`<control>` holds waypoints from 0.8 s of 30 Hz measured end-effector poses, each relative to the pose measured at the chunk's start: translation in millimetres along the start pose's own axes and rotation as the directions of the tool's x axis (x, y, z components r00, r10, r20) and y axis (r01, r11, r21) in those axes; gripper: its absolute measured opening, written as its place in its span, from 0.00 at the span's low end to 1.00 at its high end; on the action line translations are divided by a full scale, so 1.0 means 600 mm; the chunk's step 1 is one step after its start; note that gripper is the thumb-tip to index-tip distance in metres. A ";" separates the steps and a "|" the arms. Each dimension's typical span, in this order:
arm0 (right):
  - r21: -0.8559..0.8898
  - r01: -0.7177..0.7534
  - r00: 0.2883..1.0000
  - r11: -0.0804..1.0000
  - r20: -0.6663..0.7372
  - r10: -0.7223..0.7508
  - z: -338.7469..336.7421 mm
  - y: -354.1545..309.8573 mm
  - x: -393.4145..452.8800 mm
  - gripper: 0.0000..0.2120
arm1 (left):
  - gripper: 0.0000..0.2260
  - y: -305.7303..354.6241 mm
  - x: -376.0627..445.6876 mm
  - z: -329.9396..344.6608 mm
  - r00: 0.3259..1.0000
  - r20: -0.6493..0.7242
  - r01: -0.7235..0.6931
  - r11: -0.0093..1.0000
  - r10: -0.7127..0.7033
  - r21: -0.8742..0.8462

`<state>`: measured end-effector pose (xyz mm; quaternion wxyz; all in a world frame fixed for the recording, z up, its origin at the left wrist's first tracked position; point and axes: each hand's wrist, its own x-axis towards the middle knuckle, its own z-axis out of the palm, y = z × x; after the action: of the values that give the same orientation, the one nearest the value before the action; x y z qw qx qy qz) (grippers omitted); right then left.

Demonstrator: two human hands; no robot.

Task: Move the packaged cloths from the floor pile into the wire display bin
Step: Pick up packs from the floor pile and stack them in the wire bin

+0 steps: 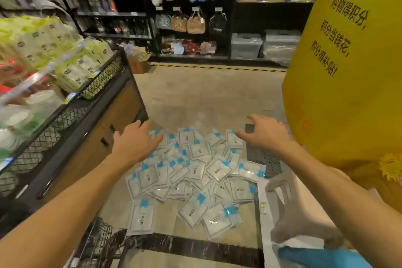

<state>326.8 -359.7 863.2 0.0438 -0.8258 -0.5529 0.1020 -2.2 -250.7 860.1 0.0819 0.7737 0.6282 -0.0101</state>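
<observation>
Reaching forward from the bottom corners of the frame, two bare forearms stretch over a pile of packaged cloths [191, 178] lying on the floor in the lower middle of the picture. The packs are flat, clear and white with blue tabs, heaped loosely and overlapping at all angles. Just beside the pile, at lower right, stands a pale plastic stool [289, 206], blurred, with something blue below it at the bottom edge.

The left hand [136, 143] hovers over the pile's upper left edge, fingers spread and nearly straight, holding nothing; whether the fingertips touch a pack cannot be told. The right hand [264, 131] is over the pile's upper right edge, fingers likewise extended and relaxed, empty.

Along the left side of the frame runs the wire display bin [102, 80], black mesh above a wooden base, filled with green and white packets. A large yellow banner [348, 61] with black characters fills the right side. Across the top, dark shelves [195, 13] carry bags, sponges and boxes.
</observation>
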 end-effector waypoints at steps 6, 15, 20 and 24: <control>0.032 -0.143 0.989 0.989 0.044 0.142 0.087 0.051 0.026 0.44 | 0.32 0.021 0.092 0.098 0.991 0.083 -0.104 0.995 0.102 0.011; 0.031 -0.304 0.944 0.952 0.142 0.297 0.304 0.090 0.087 0.41 | 0.32 0.015 0.249 0.323 0.949 0.250 -0.212 0.976 0.193 0.052; 0.020 -0.340 0.907 0.940 0.272 0.322 0.524 0.123 0.136 0.42 | 0.33 0.008 0.302 0.537 0.925 0.311 -0.260 0.962 0.221 0.090; 0.017 -0.352 0.880 0.936 0.347 0.325 0.729 0.158 0.174 0.41 | 0.32 0.005 0.320 0.752 0.896 0.399 -0.244 0.967 0.197 0.072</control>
<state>355.8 -317.7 406.5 -0.0374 -0.8772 -0.3948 0.2706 80.8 -127.7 392.8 0.1589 0.8260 0.5058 -0.1916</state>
